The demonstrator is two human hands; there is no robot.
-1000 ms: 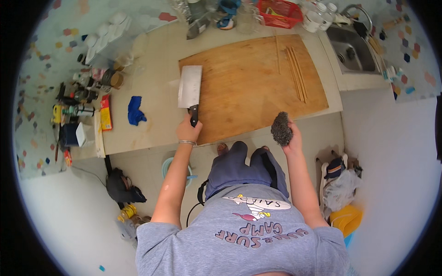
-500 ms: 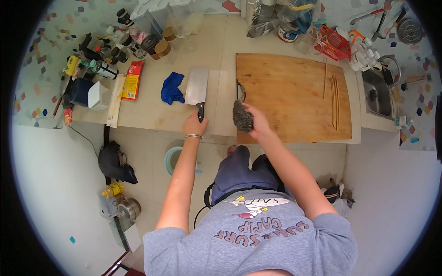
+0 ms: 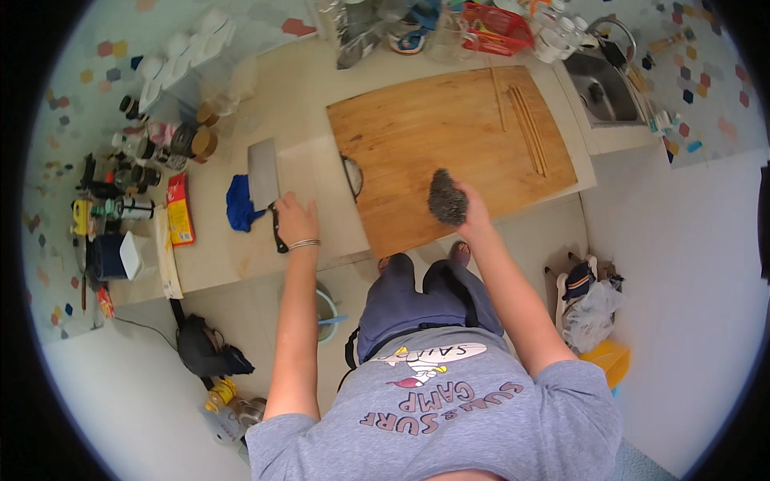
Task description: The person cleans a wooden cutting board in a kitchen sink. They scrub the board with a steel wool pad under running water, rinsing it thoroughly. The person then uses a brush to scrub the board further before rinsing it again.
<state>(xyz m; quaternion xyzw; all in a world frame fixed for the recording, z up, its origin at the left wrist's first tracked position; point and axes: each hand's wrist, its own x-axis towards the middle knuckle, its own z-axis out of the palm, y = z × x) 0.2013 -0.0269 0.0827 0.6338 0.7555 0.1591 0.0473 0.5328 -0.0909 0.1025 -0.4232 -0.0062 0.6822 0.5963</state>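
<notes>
A cleaver (image 3: 263,172) with a wide steel blade and black handle lies flat on the counter. My left hand (image 3: 297,220) is just right of its handle, fingers apart and not wrapped round it; a fingertip may still touch the handle. Left of the blade is a crumpled blue cloth (image 3: 239,204). My right hand (image 3: 475,210) grips a grey steel wool scourer (image 3: 447,197) above the front part of a large wooden cutting board (image 3: 417,128). Several thin wooden sticks (image 3: 527,128) lie along the board's right side.
Jars (image 3: 192,143), bottles and a red-yellow packet (image 3: 180,210) crowd the counter's left. At the back are a red basket (image 3: 499,32) and a clear jug (image 3: 449,44). A steel sink (image 3: 603,90) is at far right. A basin (image 3: 325,313) stands on the floor below.
My left hand has loosened from around the cleaver's handle, which now shows beside it. My right hand has carried the scourer from the board's left edge over the board. The whole view has turned.
</notes>
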